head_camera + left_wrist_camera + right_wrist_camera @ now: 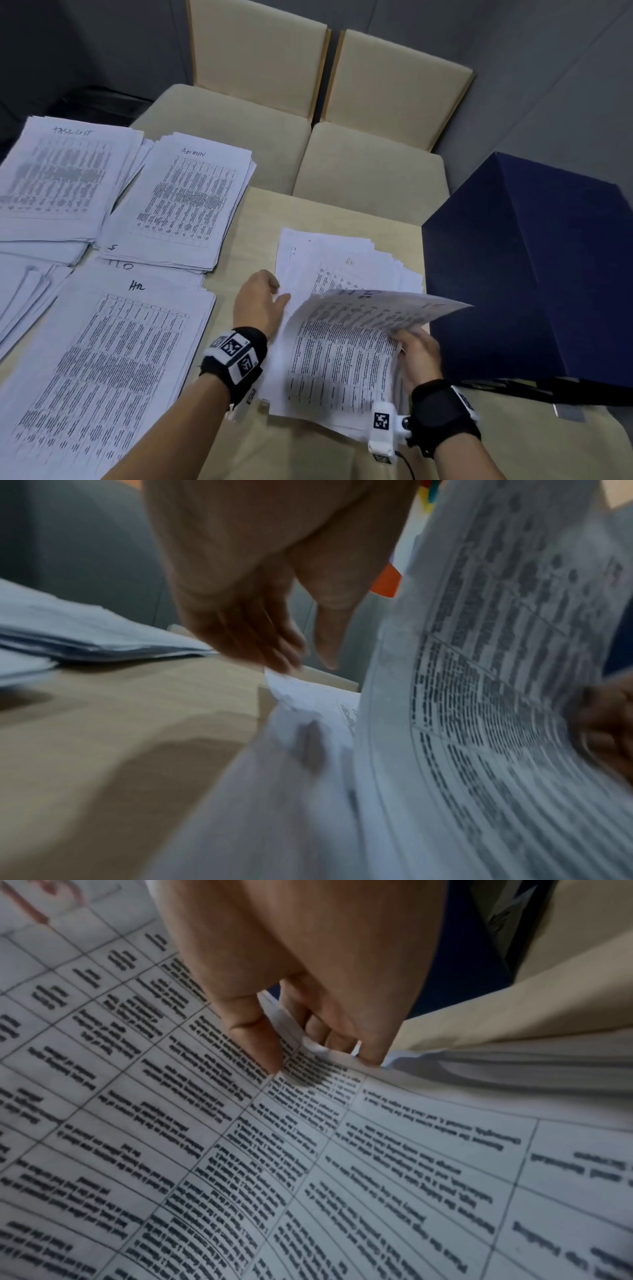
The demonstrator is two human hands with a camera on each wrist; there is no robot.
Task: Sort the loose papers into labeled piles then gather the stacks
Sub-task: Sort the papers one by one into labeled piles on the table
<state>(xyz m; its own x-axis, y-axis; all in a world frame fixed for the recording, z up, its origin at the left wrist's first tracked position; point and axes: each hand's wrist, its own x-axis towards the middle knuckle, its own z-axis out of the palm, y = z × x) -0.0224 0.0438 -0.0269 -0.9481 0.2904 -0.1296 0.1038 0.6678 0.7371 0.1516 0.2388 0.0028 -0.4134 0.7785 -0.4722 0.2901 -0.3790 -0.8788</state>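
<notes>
Head view: a beige table (239,445) holds labeled piles (185,202), with 2 cream chairs (370,161) and grey walls behind. The right hand (419,356) pinches lifted sheets (346,335) off the loose stack (342,260); the left hand (260,301), fingers relaxed, touches that stack's left edge.

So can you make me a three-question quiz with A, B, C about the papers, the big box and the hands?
1. Where is the pile marked ADMIN?
A. beside the dark blue box
B. at the far left of the table, behind the big HR pile
C. on a chair

2. What colour is the big box?
A. red
B. dark blue
C. green

3. What is the right hand doing?
A. pinching a lifted sheet
B. lying flat on the table
C. holding a pen

Answers: 1 B, it lies behind the HR pile; 2 B, its sides are navy; 3 A, thumb and fingers pinch the curled sheet.
</notes>
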